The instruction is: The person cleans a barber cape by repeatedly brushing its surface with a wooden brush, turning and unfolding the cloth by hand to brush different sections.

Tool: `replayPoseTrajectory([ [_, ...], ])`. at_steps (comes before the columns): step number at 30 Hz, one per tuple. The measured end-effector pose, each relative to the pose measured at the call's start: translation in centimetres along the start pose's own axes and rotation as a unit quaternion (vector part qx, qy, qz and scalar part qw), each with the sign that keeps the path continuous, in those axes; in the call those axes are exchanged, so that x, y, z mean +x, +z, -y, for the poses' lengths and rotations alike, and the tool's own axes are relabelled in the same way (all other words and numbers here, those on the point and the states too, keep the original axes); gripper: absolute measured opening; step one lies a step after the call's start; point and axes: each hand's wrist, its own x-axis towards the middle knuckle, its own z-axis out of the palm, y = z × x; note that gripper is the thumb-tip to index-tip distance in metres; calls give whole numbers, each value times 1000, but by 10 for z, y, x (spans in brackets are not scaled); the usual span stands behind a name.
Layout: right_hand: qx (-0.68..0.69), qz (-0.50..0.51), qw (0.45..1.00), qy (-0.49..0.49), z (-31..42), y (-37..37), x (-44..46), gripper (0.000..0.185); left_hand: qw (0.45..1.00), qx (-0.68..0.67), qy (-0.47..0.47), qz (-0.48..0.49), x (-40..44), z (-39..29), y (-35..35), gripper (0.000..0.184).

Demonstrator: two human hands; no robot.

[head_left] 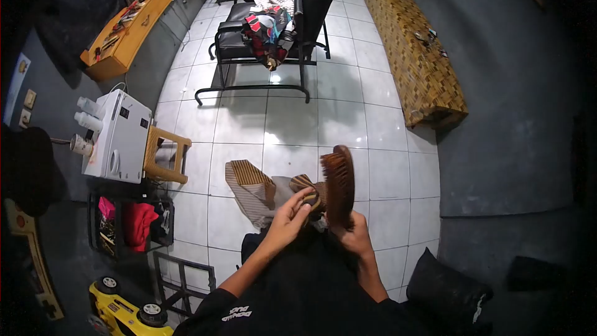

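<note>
A brown wooden brush [346,186] with reddish-brown bristles stands upright, bristles facing left, with my right hand [353,234] closed round its lower end. Left of it, my left hand [290,219] pinches a bunched part of a striped brown and grey cloth [250,182]. The cloth spreads out to the left beyond my fingers, over the white tiled floor. Brush and bunched cloth are very close together; whether they touch cannot be made out.
Ahead is a black chair [233,46] with clothes [268,30] on it. A woven-pattern bench [410,50] runs along the right wall. At left are a white cabinet [127,140], a tan stool [166,149], a black crate [163,246] and a yellow toy car [124,311].
</note>
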Motion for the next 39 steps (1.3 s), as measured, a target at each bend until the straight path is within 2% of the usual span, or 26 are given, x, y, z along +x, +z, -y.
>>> replayPoseTrajectory([
  [1, 27, -3, 1000, 7, 2, 2, 0, 16, 1000, -20, -9, -8, 0, 2, -5, 42],
  [4, -24, 48, 998, -20, 3, -7, 2, 20, 996, -69, -20, -48, 0, 4, -10, 41],
  [7, -24, 48, 998, -34, 5, -7, 4, 20, 986, 146, 76, -35, 2, 10, -26, 41],
  [8, 24, 55, 998, -25, 4, -7, 3, 18, 977, 192, 88, 3, 6, 24, -39, 42],
  [10, 120, 71, 990, -5, 0, -5, 0, 15, 953, 284, 102, 22, 2, 0, -26, 44],
  [11, 133, 88, 987, -35, 1, -1, 3, 13, 938, 329, 107, 30, 1, -11, -19, 45],
  [12, 174, 95, 980, -14, 5, -1, 2, 15, 944, 306, 108, 59, 2, -16, -16, 53],
  [15, 233, 66, 970, 3, 17, 1, 2, 19, 921, 329, 174, 117, 4, -13, -11, 56],
  [16, 242, 47, 969, 2, 18, 1, 1, 20, 926, 323, 162, 111, 3, -10, -9, 52],
  [20, 216, -17, 975, -42, 7, -1, 3, 14, 933, 333, 115, 77, 3, 2, -11, 31],
  [23, 140, -62, 988, 2, 8, -6, 3, 11, 940, 320, 115, 41, 1, 4, -13, 29],
  [24, 195, -55, 978, 52, 17, -7, 2, 12, 939, 303, 165, 23, 1, 1, -10, 22],
  [27, 78, -71, 994, -40, 18, -6, 7, 19, 938, 299, 172, 36, 0, 3, -14, 17],
  [28, 70, -48, 996, -31, 21, -10, 7, 23, 937, 295, 187, 19, 1, 2, -10, 16],
  [30, -6, -39, 997, 66, 23, -12, 8, 20, 933, 287, 217, -17, 1, -3, 0, 14],
  [31, -44, -34, 992, 114, 24, -13, 8, 19, 930, 306, 202, -30, -1, -5, 1, 14],
  [32, -95, -51, 991, 84, 18, -11, 10, 17, 926, 325, 188, -44, -2, -7, 0, 13],
  [33, -19, -57, 997, -38, 0, -10, 12, 18, 921, 344, 174, -58, -3, -9, -1, 13],
  [34, -85, -98, 988, -84, -12, -11, 13, 17, 918, 353, 173, -54, -2, -10, -3, 12],
  [37, -176, -118, 966, -151, 5, 0, 17, 18, 916, 361, 171, -33, -2, -11, -3, 13],
  [39, -167, -94, 969, -156, 6, 8, 16, 20, 896, 384, 221, 1, 1, -7, 1, 13],
])
